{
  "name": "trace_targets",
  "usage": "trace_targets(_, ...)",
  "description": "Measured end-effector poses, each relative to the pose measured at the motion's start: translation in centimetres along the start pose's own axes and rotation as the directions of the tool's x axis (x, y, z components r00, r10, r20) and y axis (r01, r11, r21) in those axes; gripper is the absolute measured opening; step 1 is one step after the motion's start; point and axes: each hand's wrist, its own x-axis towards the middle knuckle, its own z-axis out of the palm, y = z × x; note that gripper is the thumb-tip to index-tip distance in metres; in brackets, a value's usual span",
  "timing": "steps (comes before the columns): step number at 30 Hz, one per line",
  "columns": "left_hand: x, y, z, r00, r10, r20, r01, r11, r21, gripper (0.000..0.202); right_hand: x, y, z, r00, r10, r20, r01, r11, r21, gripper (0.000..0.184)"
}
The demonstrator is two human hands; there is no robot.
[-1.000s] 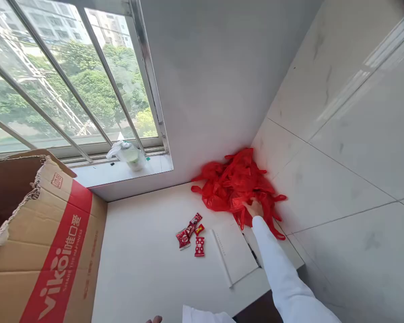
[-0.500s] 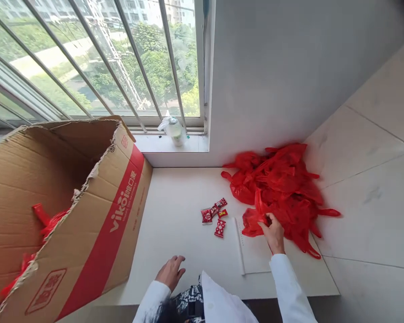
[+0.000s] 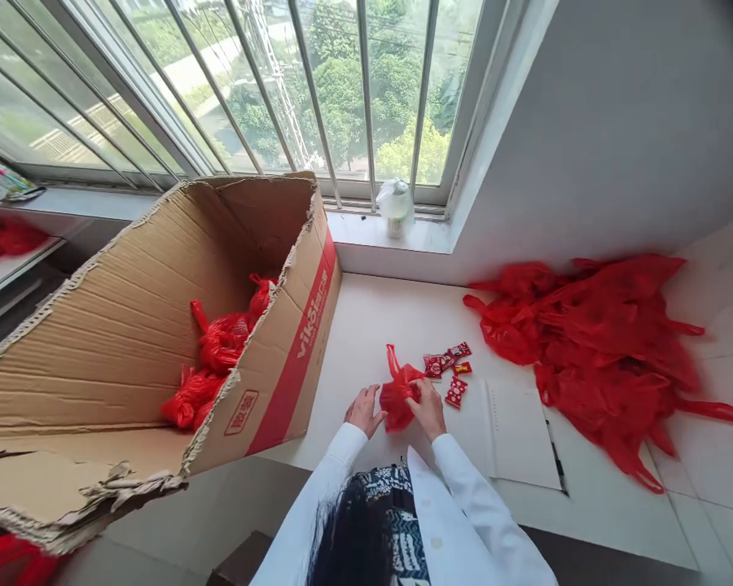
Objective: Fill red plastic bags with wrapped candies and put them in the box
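A single red plastic bag (image 3: 398, 394) is gathered between both my hands, just above the white counter (image 3: 372, 325). My left hand (image 3: 362, 410) grips its left side with fingers curled. My right hand (image 3: 428, 407) pinches its right side. Several small red candy packets (image 3: 447, 368) lie just beyond the bag. A big heap of red plastic bags (image 3: 592, 342) lies at the right, against the tiled wall. White sleeves cover both my arms.
A large torn cardboard box (image 3: 159, 325) with red lettering lies open at the left, with several filled red bags (image 3: 220, 350) inside. A white notebook (image 3: 522, 435) lies right of my hands. A wrapped jar (image 3: 396, 207) stands on the window sill.
My right hand pulled one red bag out of the heap and brought it in front of me. My left hand came up and took hold of it too. The view swung left.
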Motion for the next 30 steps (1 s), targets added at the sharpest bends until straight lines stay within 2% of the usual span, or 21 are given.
trace_targets(2, 0.1, -1.3, 0.1, 1.000, 0.011, -0.011, -0.011, 1.000, -0.013, 0.051, 0.3, 0.2, 1.2, 0.999, 0.037, 0.027, -0.037, 0.999, 0.010, 0.028)
trace_targets(5, 0.7, -2.0, 0.0, 0.997, 0.080, -0.011, -0.080, 0.996, -0.028, 0.048, 0.5, 0.8, 1.5, 0.997, 0.013, 0.077, -0.014, 1.000, 0.016, 0.032)
trace_targets(9, 2.3, -1.3, 0.1, 0.987, 0.159, 0.018, -0.158, 0.987, -0.017, 0.049, 0.6, 1.5, 1.0, 0.999, 0.015, 0.051, -0.012, 0.998, -0.055, 0.050)
trace_targets(12, 3.6, -0.1, 0.8, 0.978, 0.198, 0.071, -0.199, 0.980, 0.015, 0.056, 0.6, 1.7, 1.6, 0.998, 0.046, 0.042, -0.038, 0.985, -0.170, 0.060)
trace_targets(14, 4.3, 0.6, 1.6, 0.974, 0.202, 0.098, -0.207, 0.977, 0.047, 0.056, 0.4, 1.6, 2.2, 0.997, 0.061, 0.049, -0.048, 0.972, -0.229, 0.052)
trace_targets(16, 4.6, 0.9, 2.2, 0.975, 0.193, 0.106, -0.201, 0.977, 0.073, 0.047, 0.3, 1.5, 2.6, 0.997, 0.068, 0.046, -0.055, 0.967, -0.251, 0.035)
trace_targets(19, 4.6, 0.6, 2.4, 0.980, 0.178, 0.090, -0.185, 0.979, 0.082, 0.036, 0.1, 1.3, 2.2, 0.997, 0.070, 0.035, -0.059, 0.963, -0.263, 0.018)
trace_targets(26, 4.2, -1.4, 0.1, 0.989, 0.142, -0.049, -0.139, 0.989, 0.059, 0.026, 0.1, 0.8, 0.5, 0.998, 0.064, -0.009, -0.064, 0.975, -0.214, 0.014)
trace_targets(30, 4.2, -2.5, -1.2, 0.985, 0.110, -0.131, -0.105, 0.994, 0.042, 0.023, 0.3, 1.4, 0.0, 0.996, 0.082, -0.040, -0.088, 0.979, -0.181, 0.014)
